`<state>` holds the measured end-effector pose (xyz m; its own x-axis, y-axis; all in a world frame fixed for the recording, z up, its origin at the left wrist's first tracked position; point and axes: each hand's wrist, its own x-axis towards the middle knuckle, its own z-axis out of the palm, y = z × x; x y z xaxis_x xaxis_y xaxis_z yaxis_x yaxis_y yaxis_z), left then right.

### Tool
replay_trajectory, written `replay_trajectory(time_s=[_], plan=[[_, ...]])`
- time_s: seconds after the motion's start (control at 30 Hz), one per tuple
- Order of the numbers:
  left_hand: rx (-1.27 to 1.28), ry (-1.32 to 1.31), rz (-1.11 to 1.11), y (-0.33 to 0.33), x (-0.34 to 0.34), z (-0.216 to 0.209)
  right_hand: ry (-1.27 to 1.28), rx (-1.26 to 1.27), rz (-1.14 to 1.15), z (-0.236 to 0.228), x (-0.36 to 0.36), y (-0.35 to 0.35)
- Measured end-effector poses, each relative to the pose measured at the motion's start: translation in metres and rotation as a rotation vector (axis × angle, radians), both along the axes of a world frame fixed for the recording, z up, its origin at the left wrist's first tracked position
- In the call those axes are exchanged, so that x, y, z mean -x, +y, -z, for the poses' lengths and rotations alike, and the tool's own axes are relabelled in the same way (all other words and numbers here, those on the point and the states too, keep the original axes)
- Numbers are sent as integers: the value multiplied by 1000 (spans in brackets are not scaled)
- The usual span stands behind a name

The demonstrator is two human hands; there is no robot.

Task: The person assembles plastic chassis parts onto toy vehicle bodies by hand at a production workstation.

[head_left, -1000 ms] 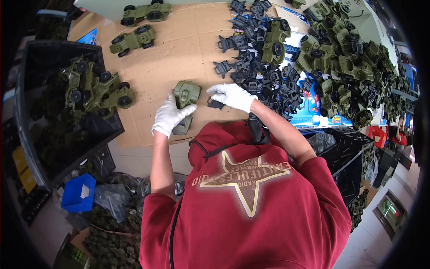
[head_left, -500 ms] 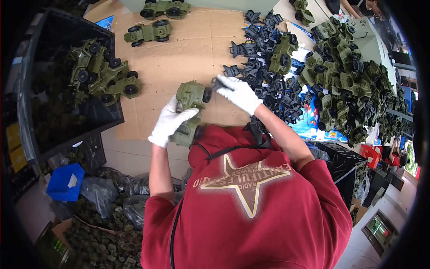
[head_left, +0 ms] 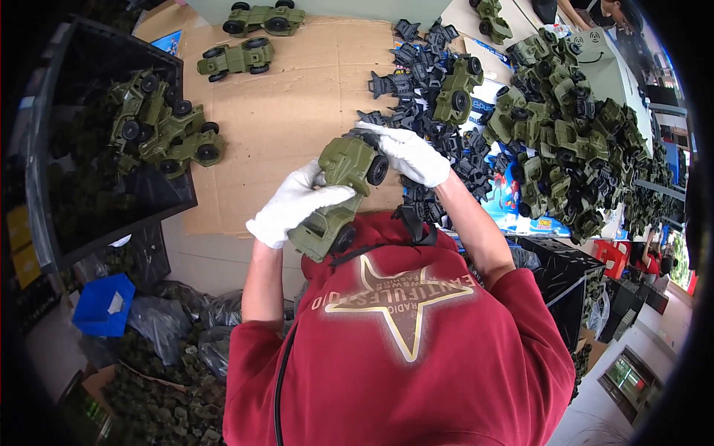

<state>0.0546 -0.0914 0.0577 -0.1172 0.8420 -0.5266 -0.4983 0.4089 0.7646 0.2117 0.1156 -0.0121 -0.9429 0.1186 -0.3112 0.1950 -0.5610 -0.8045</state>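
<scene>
Blue printed package (head_left: 513,195), under toy pile (head_left: 573,149)

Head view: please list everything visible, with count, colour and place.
Toy truck in hand: one, olive green with black wheels, held above the near cardboard edge.
Finished trucks on cardboard: two, green, far left.
Cardboard sheet: one, brown, covering the table.
Black bin: one, left, holding several green trucks.
Black plastic parts: many, heaped at centre right.
Truck pile: many, green, far right.
Blue tray: one, lower left on the floor.
Grey bags: a few, beside the tray.
Red shirt: one, with a gold star.
Left hand: white glove, gripping the truck's side.
Right hand: white glove, at the truck's wheel end.
</scene>
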Motion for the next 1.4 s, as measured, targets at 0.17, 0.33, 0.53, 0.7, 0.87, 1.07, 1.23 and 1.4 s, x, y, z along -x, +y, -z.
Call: replay_trajectory(time_s=[0.17, 0.33, 0.53, 0.7, 0.87, 1.07, 1.23, 1.4], plan=[[20, -37, 12, 0, 2, 1, -166, -13, -82, -15, -2, 5], [2, -42, -15, 5, 0, -6, 87, 30, 30, -3, 3, -2], [26, -39, -6, 5, -1, -6, 122, 47, 60, 0, 2, 0], [0, -114, -21, 6, -1, -6, 79, -53, 5, 1, -1, 5], [3, -103, -63, 8, -7, 0, 123, -400, -25, -28, 6, 12], [-101, 192, -375, 48, -62, 33, -27, -814, 285, -29, 23, -8], [-501, 166, -465, 52, -49, 52, 9, -696, 353, -15, 24, -20], [-560, 418, -449, 54, -38, 77, 64, -997, 323, -27, 9, -40]])
